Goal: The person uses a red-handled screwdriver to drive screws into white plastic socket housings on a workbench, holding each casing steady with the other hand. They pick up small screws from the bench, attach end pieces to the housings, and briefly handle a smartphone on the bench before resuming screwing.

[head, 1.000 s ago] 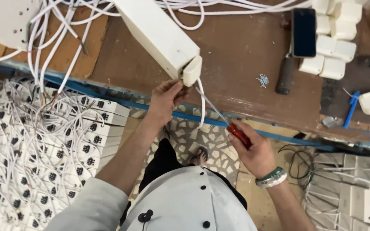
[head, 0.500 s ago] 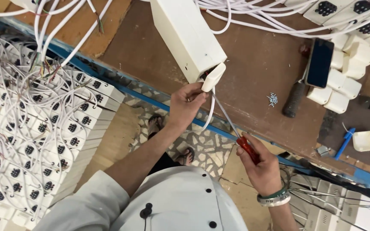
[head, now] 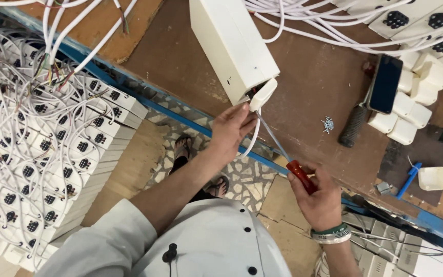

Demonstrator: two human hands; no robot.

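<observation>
1. The left hand (head: 232,131) is closed on the near end of a long white box (head: 234,48) that lies on the brown table (head: 314,77), its fingertips pinching a small white end cap (head: 263,94) at the box's open end.
2. The right hand (head: 320,197) is wrapped shut around the red handle of a screwdriver (head: 288,161). It hangs off the table's near edge, lower and to the right of the left hand.
3. The screwdriver's shaft runs up and to the left from the right hand, and its tip meets the end cap just beside the left fingertips.
4. The box's long axis runs away from the person, tilted slightly to the left, so its open end faces both hands. The left hand is the nearer of the two and touches it.
5. A white cable (head: 249,146) drops from the box end past the left palm.
6. A small heap of screws (head: 327,124) lies on the table to the right, well apart from both hands, near a dark phone (head: 386,84) and a black-handled tool (head: 353,126).
</observation>
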